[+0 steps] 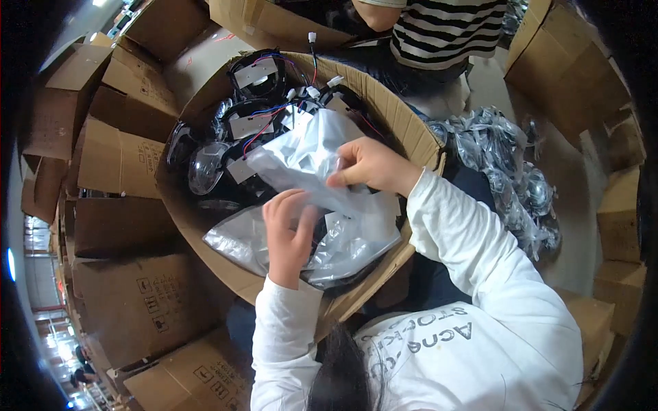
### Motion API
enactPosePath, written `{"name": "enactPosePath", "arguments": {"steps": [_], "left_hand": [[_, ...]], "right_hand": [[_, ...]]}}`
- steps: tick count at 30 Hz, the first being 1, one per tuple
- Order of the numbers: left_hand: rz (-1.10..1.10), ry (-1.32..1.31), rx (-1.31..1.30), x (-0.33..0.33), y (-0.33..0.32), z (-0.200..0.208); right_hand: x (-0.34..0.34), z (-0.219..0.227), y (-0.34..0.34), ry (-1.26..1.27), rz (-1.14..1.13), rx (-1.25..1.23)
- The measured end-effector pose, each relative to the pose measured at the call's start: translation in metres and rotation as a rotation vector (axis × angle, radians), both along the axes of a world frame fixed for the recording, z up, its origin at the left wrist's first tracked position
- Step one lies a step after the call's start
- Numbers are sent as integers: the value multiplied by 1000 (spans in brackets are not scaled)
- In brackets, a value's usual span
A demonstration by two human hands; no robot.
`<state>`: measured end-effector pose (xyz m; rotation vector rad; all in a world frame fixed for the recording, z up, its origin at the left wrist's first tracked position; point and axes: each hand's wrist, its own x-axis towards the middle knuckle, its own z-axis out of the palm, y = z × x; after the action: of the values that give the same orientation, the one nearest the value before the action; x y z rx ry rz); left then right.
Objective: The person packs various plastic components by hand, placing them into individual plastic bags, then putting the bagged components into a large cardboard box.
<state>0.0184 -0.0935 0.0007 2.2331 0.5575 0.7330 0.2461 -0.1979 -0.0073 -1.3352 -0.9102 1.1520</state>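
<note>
A clear plastic bag (301, 147) is stretched over a large cardboard box in front of me. My right hand (373, 164) pinches the bag between thumb and fingers at its right side. My left hand (288, 233) has its fingers curled at the bag's lower left edge; its exact grip is partly hidden. Below the hands, more clear plastic (236, 240) lies crumpled across the near part of the box. Black lamp-like parts (257, 79) with clear lenses, grey plates, red and blue wires and white connectors (312, 92) fill the box's far and left parts.
The open box's cardboard wall (404, 113) curves around the parts. Stacked cartons (130, 157) line the left side. Bagged parts (504, 164) are heaped on the floor at right. Another person in a striped top (449, 34) is beyond the box. More cartons (569, 68) stand far right.
</note>
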Motion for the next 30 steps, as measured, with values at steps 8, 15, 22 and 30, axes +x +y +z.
{"name": "enactPosePath", "arguments": {"steps": [8, 15, 22, 30], "left_hand": [[-293, 124, -247, -16, 3, -12], [373, -236, -129, -56, 47, 18], [-220, 85, 8, -59, 27, 39], [-152, 593, -298, -84, 47, 51]], "right_hand": [[-42, 24, -11, -286, 204, -105], [90, 25, -50, -1037, -943, -25], [8, 21, -22, -1578, -269, 558], [47, 57, -28, -1142, -935, 349]]}}
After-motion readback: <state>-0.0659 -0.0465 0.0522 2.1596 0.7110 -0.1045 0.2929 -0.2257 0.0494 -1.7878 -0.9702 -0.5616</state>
